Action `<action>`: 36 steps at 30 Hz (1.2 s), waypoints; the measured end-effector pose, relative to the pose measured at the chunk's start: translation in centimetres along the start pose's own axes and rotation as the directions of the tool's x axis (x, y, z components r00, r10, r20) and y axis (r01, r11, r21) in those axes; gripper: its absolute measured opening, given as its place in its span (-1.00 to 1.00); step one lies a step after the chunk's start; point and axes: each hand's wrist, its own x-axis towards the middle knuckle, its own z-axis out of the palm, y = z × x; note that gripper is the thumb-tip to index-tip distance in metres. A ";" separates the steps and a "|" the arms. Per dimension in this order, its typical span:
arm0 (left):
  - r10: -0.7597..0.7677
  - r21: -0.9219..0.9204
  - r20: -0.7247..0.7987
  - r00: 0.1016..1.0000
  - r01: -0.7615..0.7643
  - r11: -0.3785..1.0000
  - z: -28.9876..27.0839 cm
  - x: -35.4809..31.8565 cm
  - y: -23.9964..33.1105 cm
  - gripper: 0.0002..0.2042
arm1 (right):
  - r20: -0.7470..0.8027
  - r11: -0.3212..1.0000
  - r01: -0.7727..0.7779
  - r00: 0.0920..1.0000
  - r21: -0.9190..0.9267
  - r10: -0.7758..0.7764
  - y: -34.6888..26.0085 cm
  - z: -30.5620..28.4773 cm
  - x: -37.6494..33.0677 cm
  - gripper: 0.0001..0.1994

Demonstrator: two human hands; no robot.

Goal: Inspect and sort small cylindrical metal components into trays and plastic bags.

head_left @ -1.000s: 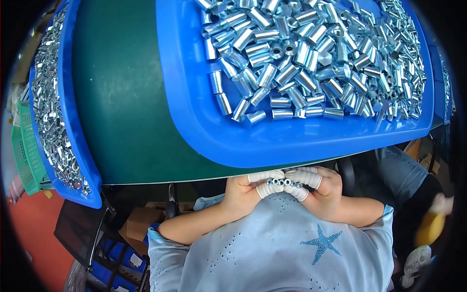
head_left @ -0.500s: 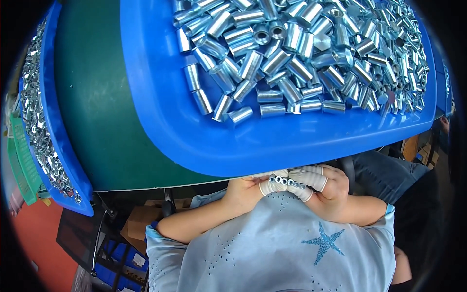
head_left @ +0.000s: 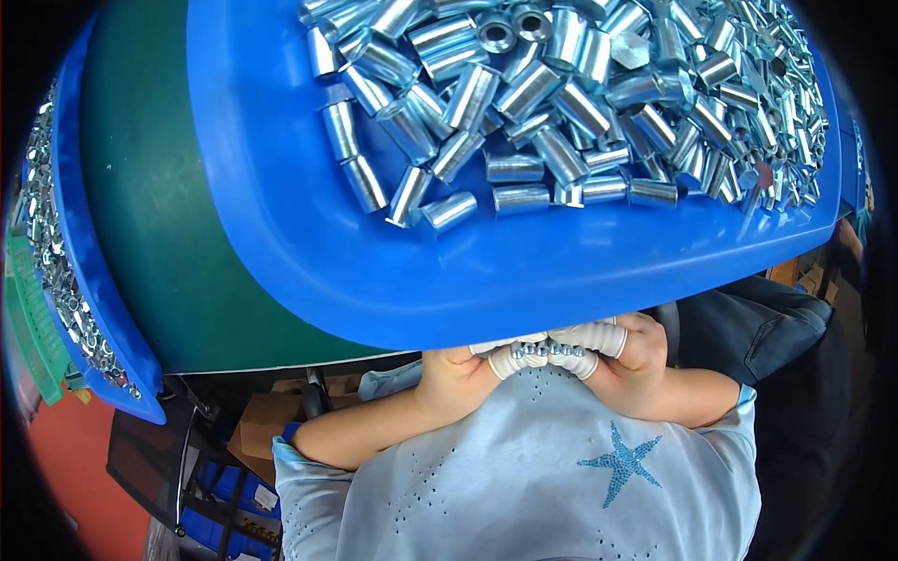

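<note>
Just below the near rim of a large blue tray (head_left: 402,313), my two hands meet in front of my shirt. Between them runs a short row of several shiny metal rivet nuts (head_left: 548,351), pinched side by side. My left hand (head_left: 466,374) closes on the row from the left, my right hand (head_left: 629,360) from the right. White finger covers sheathe the fingers of both hands. The tray's rim partly hides the fingertips. A heap of loose silver rivet nuts (head_left: 561,98) fills much of the tray, lying every which way.
The tray rests on a dark green tabletop (head_left: 154,234). At the far left stands another blue tray (head_left: 89,271) holding small metal parts, with a green basket (head_left: 36,318) beside it. Below the table are a cardboard box (head_left: 267,421) and blue bins (head_left: 224,496).
The row of rivet nuts has tilted, so their hollow ends show less. My hands sit slightly higher, closer under the tray's rim. The view has shifted a little, making the tray appear larger.
</note>
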 end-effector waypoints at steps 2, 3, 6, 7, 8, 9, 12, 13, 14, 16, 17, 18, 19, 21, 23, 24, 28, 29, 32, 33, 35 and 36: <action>-0.006 -0.031 0.004 1.000 0.006 0.999 0.1 -0.2 -0.1 -0.77 | 0.010 1.000 -0.014 1.000 0.010 0.014 0.0 -0.1 0.0 -0.76; -0.047 -0.080 -0.004 0.999 0.046 0.996 0.2 -0.2 -0.2 -0.78 | 0.019 0.999 -0.026 1.000 0.020 0.025 0.0 -0.1 0.0 -0.76; -0.133 -0.177 -0.013 0.991 0.128 0.976 0.3 -0.4 -0.3 -0.78 | 0.022 0.998 -0.040 0.999 0.037 0.040 0.1 0.0 0.0 -0.76; -0.125 -0.164 0.003 0.992 0.124 0.979 0.2 -0.4 -0.4 -0.79 | 0.016 0.998 -0.041 0.999 0.044 0.041 0.1 0.0 0.0 -0.76; -0.118 -0.152 0.019 0.993 0.120 0.981 0.1 -0.4 -0.5 -0.79 | 0.010 0.998 -0.042 0.999 0.050 0.041 0.1 0.1 0.0 -0.77; -0.111 -0.139 0.036 0.993 0.115 0.984 0.0 -0.3 -0.6 -0.80 | 0.010 0.998 -0.044 0.999 0.051 0.044 0.1 0.1 0.0 -0.77; -0.114 -0.157 0.044 0.993 0.119 0.980 -0.1 -0.2 -0.3 -0.80 | 0.020 0.997 -0.033 0.999 0.067 0.031 0.0 0.1 0.1 -0.77; -0.114 -0.166 0.048 0.992 0.120 0.979 -0.1 -0.1 -0.3 -0.81 | 0.020 0.997 -0.035 0.999 0.067 0.033 0.0 0.1 0.2 -0.77; -0.116 -0.167 0.049 0.992 0.122 0.978 -0.1 -0.1 -0.3 -0.81 | 0.027 0.998 -0.029 0.999 0.050 0.028 -0.1 0.0 0.2 -0.77; -0.146 -0.143 0.039 0.989 0.150 0.978 -0.2 -0.2 -0.4 -0.77 | 0.041 1.000 -0.017 0.999 0.014 0.016 -0.1 0.0 0.3 -0.77; -0.161 -0.131 0.035 0.986 0.164 0.978 -0.2 -0.2 -0.6 -0.75 | 0.040 1.000 -0.019 0.999 0.014 0.018 -0.1 0.0 0.3 -0.77; -0.162 -0.132 0.036 0.986 0.166 0.977 -0.3 -0.3 -0.8 -0.75 | 0.040 1.000 -0.019 0.999 0.009 0.019 -0.1 0.0 0.3 -0.77; -0.173 -0.089 0.021 0.985 0.175 0.981 -0.4 -0.6 -1.1 -0.74 | 0.040 1.000 -0.019 0.999 0.003 0.019 -0.1 0.1 0.3 -0.77; -0.194 -0.007 -0.005 0.981 0.194 0.981 -0.5 -1.2 -1.7 -0.74 | 0.035 1.000 -0.026 0.999 -0.006 0.026 -0.1 0.1 0.3 -0.77; -0.195 0.002 -0.015 0.981 0.195 0.981 -0.7 -1.8 -2.4 -0.74 | 0.027 0.997 -0.052 0.998 0.064 0.051 0.1 0.3 0.2 -0.76; -0.195 0.013 -0.029 0.980 0.195 0.981 -0.9 -2.0 -2.7 -0.74 | 0.023 0.993 -0.065 0.998 0.099 0.063 0.2 0.4 0.1 -0.76; -0.173 0.069 -0.063 0.983 0.178 0.982 -0.7 -2.3 -2.8 -0.74 | 0.031 0.983 -0.118 0.993 0.138 0.115 0.5 0.5 -0.1 -0.76; -0.162 0.094 -0.076 0.984 0.169 0.981 -0.7 -2.3 -2.8 -0.74 | 0.028 0.984 -0.121 0.993 0.134 0.118 0.5 0.6 -0.2 -0.76; -0.252 -0.143 -0.092 0.963 0.237 0.961 -0.4 -2.1 -2.7 -0.75 | 0.025 0.942 -0.205 0.978 0.265 0.206 0.9 0.9 -0.4 -0.76; -0.296 -0.260 -0.092 0.951 0.264 0.929 -0.3 -2.1 -2.7 -0.75 | 0.024 0.942 -0.207 0.978 0.265 0.208 0.9 0.8 -0.4 -0.76; -0.312 -0.251 -0.097 0.945 0.280 0.926 -0.4 -2.3 -3.0 -0.75 | 0.065 0.924 -0.265 0.964 0.275 0.257 0.8 0.5 -0.3 -0.76; -0.327 -0.243 -0.103 0.939 0.295 0.924 -0.4 -2.4 -3.1 -0.76 | 0.086 0.915 -0.293 0.956 0.279 0.280 0.7 0.5 -0.2 -0.76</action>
